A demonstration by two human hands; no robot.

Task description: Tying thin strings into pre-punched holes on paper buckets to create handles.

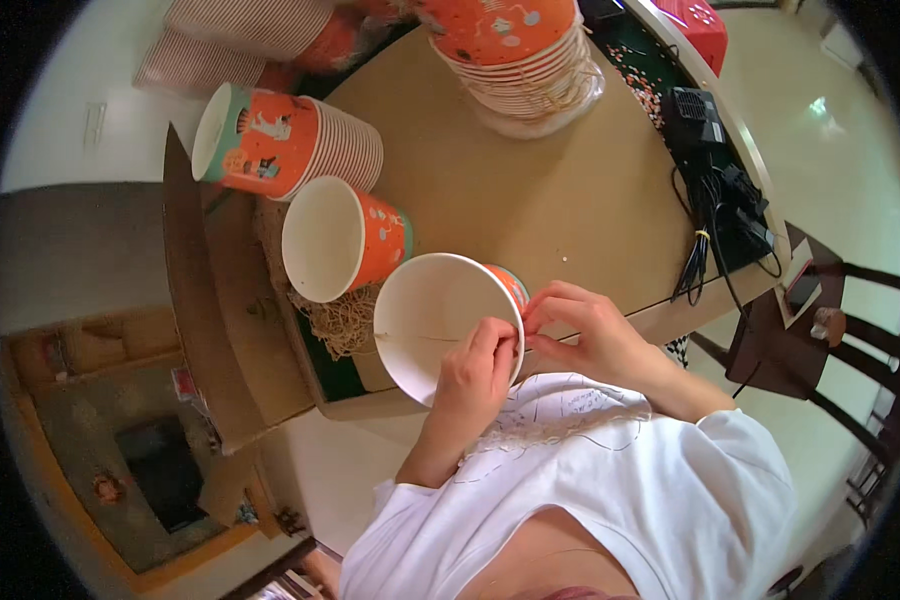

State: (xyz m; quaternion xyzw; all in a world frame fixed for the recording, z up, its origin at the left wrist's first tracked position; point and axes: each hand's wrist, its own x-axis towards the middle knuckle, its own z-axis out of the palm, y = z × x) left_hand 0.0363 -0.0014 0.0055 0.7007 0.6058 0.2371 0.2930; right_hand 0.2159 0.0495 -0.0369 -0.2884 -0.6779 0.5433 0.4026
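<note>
A large paper cup (420,300), white inside and orange outside, lies tilted at the table's near edge with its mouth towards me. My left hand (478,368) is closed on its right rim, with the thumb and fingers pinched together. Just outside the same rim, the fingers of my right hand (585,330) press together; whatever they pinch is too small to make out. A thin strand of string crosses the inside of the cup. To its left, a second orange paper cup (325,240) leans on its side, near a tangle of string (342,325).
A stack of orange cups (300,145) lies at the left, and another stack (520,60) stands at the far side. An open cardboard box (235,310) borders the table (560,190). Black cables and an adapter (705,180) lie along the right edge. A dark chair (860,350) stands beyond.
</note>
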